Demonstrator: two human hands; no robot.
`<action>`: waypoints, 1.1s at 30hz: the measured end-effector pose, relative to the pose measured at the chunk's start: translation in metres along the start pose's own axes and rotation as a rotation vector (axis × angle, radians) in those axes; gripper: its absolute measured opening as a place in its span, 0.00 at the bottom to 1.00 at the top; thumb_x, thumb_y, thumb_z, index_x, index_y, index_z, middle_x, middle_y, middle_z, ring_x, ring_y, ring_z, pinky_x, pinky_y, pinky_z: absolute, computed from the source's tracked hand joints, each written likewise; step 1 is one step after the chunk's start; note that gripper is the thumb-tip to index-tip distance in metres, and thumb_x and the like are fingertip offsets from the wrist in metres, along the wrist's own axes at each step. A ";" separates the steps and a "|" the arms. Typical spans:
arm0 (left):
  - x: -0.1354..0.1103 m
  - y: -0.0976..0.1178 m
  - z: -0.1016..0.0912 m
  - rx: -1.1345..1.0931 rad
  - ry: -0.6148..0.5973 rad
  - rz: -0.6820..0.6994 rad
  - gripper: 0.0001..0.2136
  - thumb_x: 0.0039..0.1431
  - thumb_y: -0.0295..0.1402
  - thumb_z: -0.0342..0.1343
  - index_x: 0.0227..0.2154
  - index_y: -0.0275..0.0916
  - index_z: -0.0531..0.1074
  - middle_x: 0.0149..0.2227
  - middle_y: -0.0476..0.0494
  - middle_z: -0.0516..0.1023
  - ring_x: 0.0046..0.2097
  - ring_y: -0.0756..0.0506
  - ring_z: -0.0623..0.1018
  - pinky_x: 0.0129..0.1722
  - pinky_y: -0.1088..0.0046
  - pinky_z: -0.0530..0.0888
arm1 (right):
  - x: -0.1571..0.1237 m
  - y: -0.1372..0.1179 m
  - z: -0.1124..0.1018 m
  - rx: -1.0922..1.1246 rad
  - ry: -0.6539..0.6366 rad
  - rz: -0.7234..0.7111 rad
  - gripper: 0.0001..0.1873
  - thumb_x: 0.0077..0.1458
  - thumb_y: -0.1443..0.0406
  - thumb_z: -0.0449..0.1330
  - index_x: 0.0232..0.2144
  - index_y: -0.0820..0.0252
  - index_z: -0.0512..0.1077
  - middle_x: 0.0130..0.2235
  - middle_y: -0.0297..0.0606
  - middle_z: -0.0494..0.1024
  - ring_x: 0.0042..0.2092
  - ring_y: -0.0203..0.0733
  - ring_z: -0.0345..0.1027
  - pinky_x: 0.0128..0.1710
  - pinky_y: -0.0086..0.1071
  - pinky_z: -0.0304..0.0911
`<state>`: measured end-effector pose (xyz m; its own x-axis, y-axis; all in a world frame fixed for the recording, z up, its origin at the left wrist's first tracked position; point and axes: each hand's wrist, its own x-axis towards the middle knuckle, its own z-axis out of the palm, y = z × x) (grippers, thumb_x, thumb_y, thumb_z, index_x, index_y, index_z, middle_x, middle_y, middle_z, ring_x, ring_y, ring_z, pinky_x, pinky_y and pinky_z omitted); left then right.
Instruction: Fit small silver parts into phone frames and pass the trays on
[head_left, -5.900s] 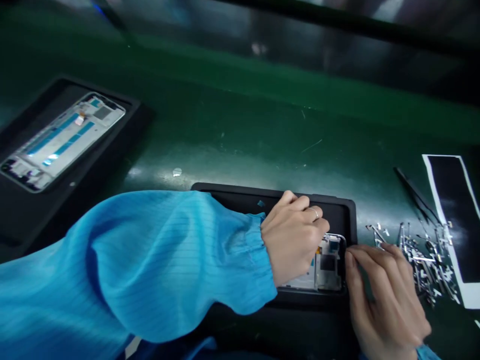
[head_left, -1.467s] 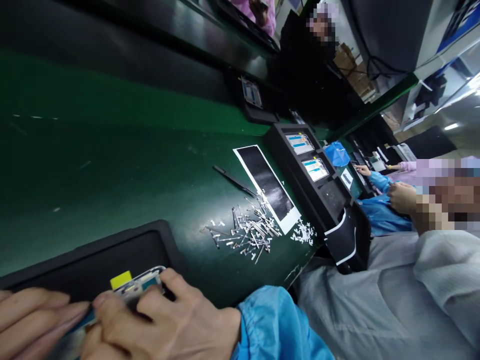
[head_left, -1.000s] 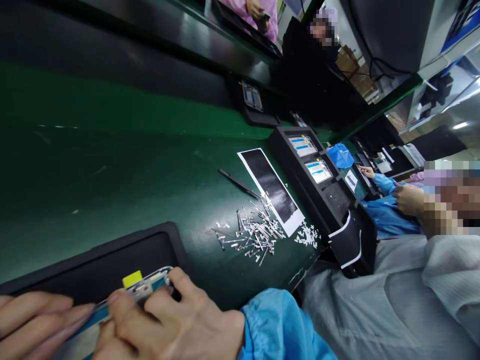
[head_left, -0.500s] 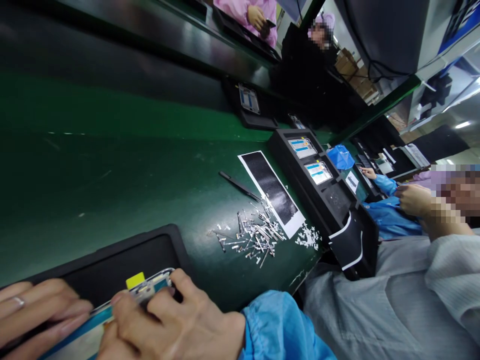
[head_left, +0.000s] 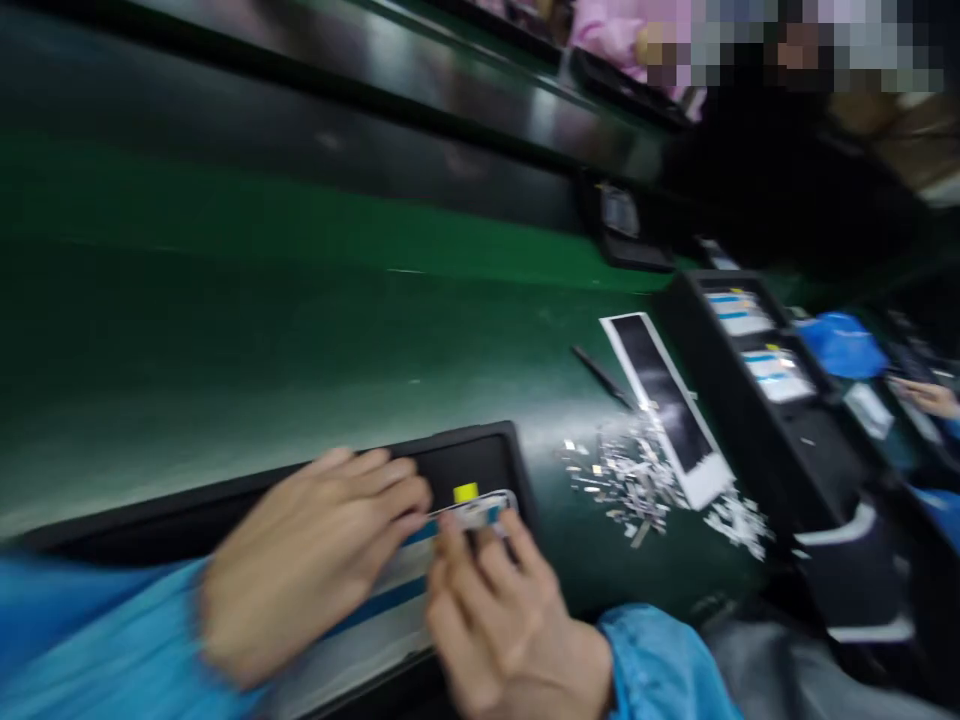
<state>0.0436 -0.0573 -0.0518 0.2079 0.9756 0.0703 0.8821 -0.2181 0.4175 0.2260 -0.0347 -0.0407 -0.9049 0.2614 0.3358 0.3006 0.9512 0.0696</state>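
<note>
1. From here the whole view is smeared by motion, but a long white phone screen panel [head_left: 360, 625] with blue strips lies in a black tray [head_left: 480, 450], near the front edge of the green counter [head_left: 225, 350]. A small yellow tab [head_left: 465, 492] sits at the panel's far end.
2. The panel's long axis runs slantwise, from low on the near side up toward the far end, which lies just inside the tray's corner nearest the scraps.
3. The right hand [head_left: 510, 640] is the nearer one to that far end. Its fingers are curled closely around the end of the panel and appear to be holding it, though the blur hides exactly where they grip.
4. The left hand [head_left: 307, 565] lies farther down the panel's length, its fingers loosely together and their tips at the panel's upper long edge. I cannot tell whether they are pinching it or only resting there.
5. Beyond the tray on the counter lie a heap of metal scraps [head_left: 622, 480], slim black tweezers [head_left: 600, 375] and a black mat with a white border [head_left: 660, 400].
6. Farther along sit a black tray holding two more panels [head_left: 750, 340] and a blue bag [head_left: 840, 345]. A co-worker's hand [head_left: 926, 398] shows at the right edge.
</note>
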 end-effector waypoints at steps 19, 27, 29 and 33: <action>0.011 0.010 -0.026 -0.100 -0.166 -0.001 0.06 0.49 0.23 0.47 0.23 0.36 0.67 0.27 0.49 0.67 0.30 0.49 0.65 0.30 0.71 0.55 | 0.001 0.005 0.003 0.101 -0.037 0.035 0.15 0.51 0.74 0.43 0.38 0.68 0.66 0.44 0.43 0.68 0.39 0.45 0.63 0.41 0.41 0.56; 0.007 0.015 -0.027 -0.083 -0.100 0.002 0.04 0.47 0.23 0.49 0.23 0.36 0.67 0.27 0.49 0.67 0.30 0.49 0.63 0.30 0.72 0.55 | 0.003 0.000 0.003 0.018 -0.050 -0.008 0.15 0.50 0.74 0.44 0.38 0.71 0.66 0.43 0.47 0.69 0.39 0.45 0.64 0.43 0.43 0.55; 0.004 0.014 -0.032 -0.024 -0.047 -0.012 0.04 0.49 0.23 0.49 0.26 0.35 0.68 0.30 0.48 0.67 0.32 0.49 0.64 0.31 0.71 0.55 | 0.003 -0.001 0.003 0.001 -0.041 -0.006 0.15 0.50 0.74 0.43 0.38 0.71 0.66 0.43 0.47 0.69 0.38 0.44 0.64 0.43 0.43 0.55; -0.006 -0.002 -0.042 0.283 0.007 -0.141 0.08 0.52 0.26 0.49 0.36 0.32 0.67 0.38 0.42 0.67 0.38 0.43 0.63 0.34 0.67 0.56 | 0.002 0.000 0.005 -0.002 -0.043 0.021 0.16 0.51 0.73 0.42 0.39 0.68 0.65 0.43 0.43 0.69 0.37 0.42 0.64 0.44 0.42 0.54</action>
<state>0.0229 -0.0612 -0.0154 0.0728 0.9967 0.0362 0.9848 -0.0776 0.1553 0.2229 -0.0333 -0.0443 -0.9105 0.2885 0.2962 0.3205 0.9450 0.0649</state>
